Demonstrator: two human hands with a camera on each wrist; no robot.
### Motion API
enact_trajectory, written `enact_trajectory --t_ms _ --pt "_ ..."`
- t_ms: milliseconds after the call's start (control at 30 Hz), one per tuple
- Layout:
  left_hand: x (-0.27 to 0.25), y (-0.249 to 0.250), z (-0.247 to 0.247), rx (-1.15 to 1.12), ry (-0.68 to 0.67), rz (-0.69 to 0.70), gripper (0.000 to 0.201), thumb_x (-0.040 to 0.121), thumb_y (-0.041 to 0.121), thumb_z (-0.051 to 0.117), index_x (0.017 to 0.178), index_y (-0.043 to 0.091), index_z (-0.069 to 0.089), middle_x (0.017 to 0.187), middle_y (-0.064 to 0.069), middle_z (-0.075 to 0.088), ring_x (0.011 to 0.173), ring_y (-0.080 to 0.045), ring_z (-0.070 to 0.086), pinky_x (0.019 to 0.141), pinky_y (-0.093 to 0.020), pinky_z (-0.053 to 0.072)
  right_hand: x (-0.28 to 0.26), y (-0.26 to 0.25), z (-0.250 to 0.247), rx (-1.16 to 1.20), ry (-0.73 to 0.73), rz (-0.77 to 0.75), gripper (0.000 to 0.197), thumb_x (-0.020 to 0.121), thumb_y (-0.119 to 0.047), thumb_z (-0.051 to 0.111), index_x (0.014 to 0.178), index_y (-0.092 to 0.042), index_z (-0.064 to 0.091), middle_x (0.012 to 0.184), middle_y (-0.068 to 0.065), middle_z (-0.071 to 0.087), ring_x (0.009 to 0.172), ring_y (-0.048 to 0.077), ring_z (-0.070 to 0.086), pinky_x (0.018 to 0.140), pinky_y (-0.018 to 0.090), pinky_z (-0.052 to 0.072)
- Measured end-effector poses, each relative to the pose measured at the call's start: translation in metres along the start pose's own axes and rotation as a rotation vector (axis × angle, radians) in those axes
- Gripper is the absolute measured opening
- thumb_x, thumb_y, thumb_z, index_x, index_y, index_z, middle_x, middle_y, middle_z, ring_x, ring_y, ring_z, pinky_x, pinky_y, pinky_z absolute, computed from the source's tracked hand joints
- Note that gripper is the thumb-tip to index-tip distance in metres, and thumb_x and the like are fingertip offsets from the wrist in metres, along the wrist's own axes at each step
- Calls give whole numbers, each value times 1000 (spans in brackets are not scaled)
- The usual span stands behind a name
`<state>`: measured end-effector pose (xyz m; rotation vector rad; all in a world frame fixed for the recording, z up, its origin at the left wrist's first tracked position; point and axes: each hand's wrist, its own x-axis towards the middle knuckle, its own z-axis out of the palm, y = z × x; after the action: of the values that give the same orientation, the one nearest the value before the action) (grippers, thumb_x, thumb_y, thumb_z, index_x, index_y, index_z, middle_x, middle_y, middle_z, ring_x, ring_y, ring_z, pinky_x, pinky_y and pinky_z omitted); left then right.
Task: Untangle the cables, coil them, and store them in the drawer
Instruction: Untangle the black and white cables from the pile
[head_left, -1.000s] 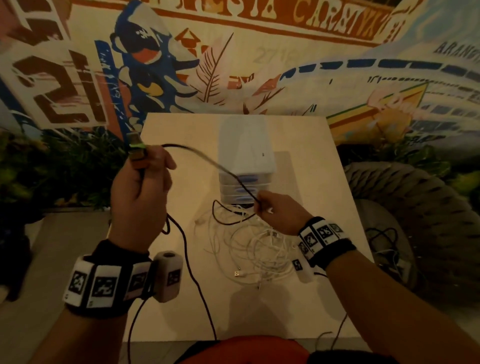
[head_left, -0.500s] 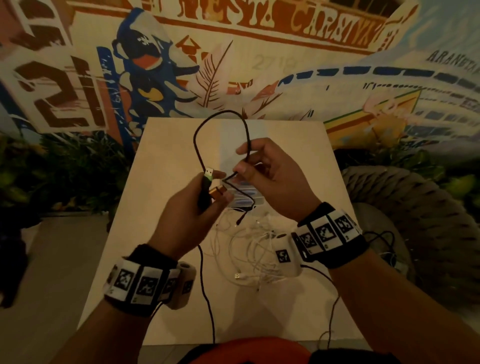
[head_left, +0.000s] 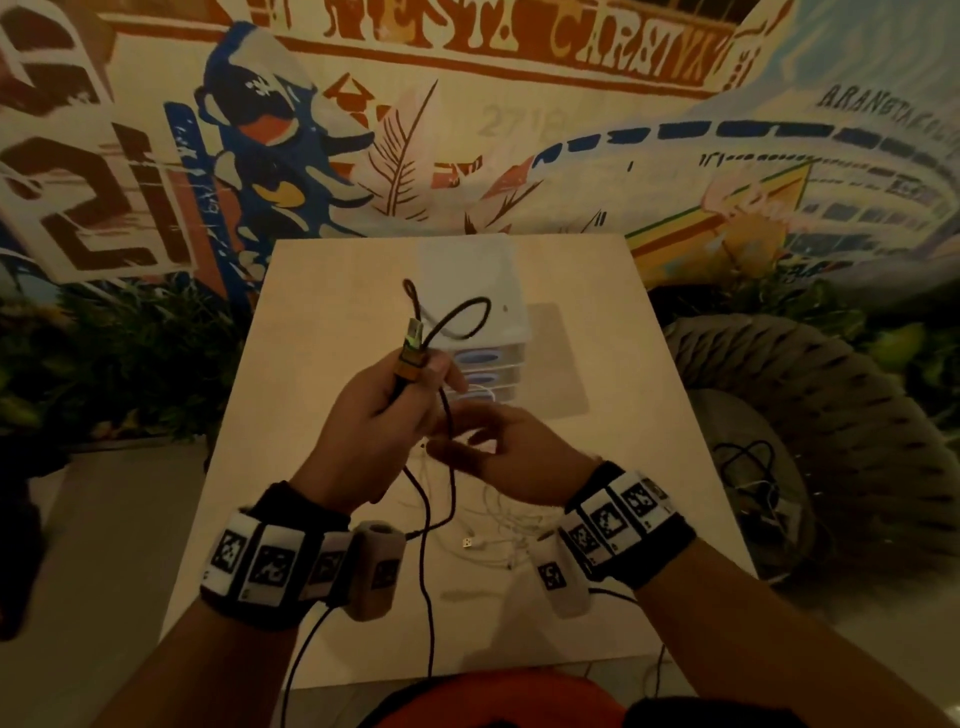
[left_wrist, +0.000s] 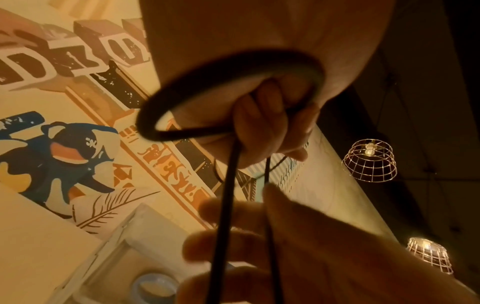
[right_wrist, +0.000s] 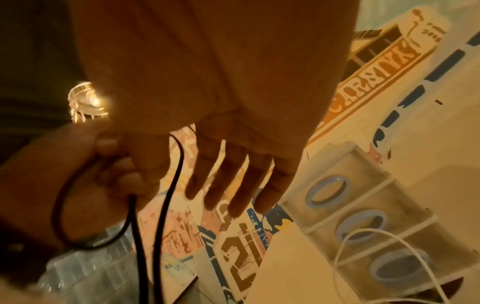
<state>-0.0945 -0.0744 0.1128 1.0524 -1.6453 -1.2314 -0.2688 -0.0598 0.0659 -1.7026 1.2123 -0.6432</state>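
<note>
- One black cable (head_left: 451, 426) is held up over the middle of the table (head_left: 322, 312), its USB plug (head_left: 413, 340) pointing up and a loop above it; two strands hang down towards the near edge.
- The left hand (head_left: 379, 421) grips the cable just below the plug, fingers curled round it.
- The right hand (head_left: 511, 457) sits just beside the left, fingers straight and slightly spread next to the hanging strands; I cannot tell whether they touch the cable.
- A tangle of white cables (head_left: 498, 525) lies on the table under the hands; their number is unclear.
- One white drawer unit (head_left: 475, 291) stands towards the far edge, with three drawers (right_wrist: 363, 222) counted in the right wrist view.
</note>
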Motion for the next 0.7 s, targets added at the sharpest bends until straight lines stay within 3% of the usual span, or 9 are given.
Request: enact_trajectory --t_ms 100,167,233,333,400,467,500,633,700 --pt "-4 0 -2 36 -6 -13 28 106 24 44 97 13 69 54 -6 33 46 -14 29 45 -23 28 -10 8 4 92 -56 -17 19 103 -16 52 100 -18 70 96 12 72 86 19 69 87 48 56" --pt "-7 0 -6 119 -4 0 24 103 31 50 101 22 72 53 4 41 47 -13 35 48 -26 30 -26 12 -5 201 -8 5 20 103 -15 48 97 -18 67 88 21 68 75 25 66 79 47 56" --pt "-12 3 -10 239 7 21 16 99 29 58 106 26 72 59 17 59 51 0 49 53 -16 37 -48 20 -18 191 46 19 23 107 -19 47 97 -12 66 78 14 68 72 21 67 75 37 56" --pt "-21 7 -21 294 -62 54 10 95 20 68 104 21 73 57 23 57 51 3 50 54 -7 34 -92 43 -46 194 40 64 28 104 -25 49 99 -5 68 79 14 72 73 24 70 77 36 57" --pt "-26 11 -30 197 -89 94 11 93 28 71 100 20 73 52 13 44 47 -5 39 51 -17 33 -122 68 -63 234 -45 178 29 101 -24 51 102 -1 70 83 18 74 76 28 72 77 37 58" --pt "-28 15 -37 148 -53 145 19 90 37 67 95 19 72 55 4 46 48 -17 39 49 -27 33 -152 93 -69 320 -140 354 28 99 -22 56 104 1 71 88 22 74 81 32 73 79 39 58" --pt "-27 17 -38 170 -16 167 22 90 39 64 93 19 72 57 1 52 48 -20 43 48 -29 34 -168 106 -68 333 -201 442 26 98 -22 59 105 -1 72 91 21 75 83 31 73 80 40 58" --pt "-24 23 -35 185 90 204 28 97 38 57 87 15 71 51 16 53 44 0 41 48 -13 32 -220 154 -37 242 -485 748 19 99 -22 63 106 -13 78 100 11 77 94 24 72 96 42 56" --pt "-22 21 -31 189 111 194 27 101 31 59 84 12 70 50 19 53 45 4 44 50 -8 33 -239 173 -15 131 -510 842 35 85 -49 74 105 -20 79 108 5 76 106 24 70 103 36 52"
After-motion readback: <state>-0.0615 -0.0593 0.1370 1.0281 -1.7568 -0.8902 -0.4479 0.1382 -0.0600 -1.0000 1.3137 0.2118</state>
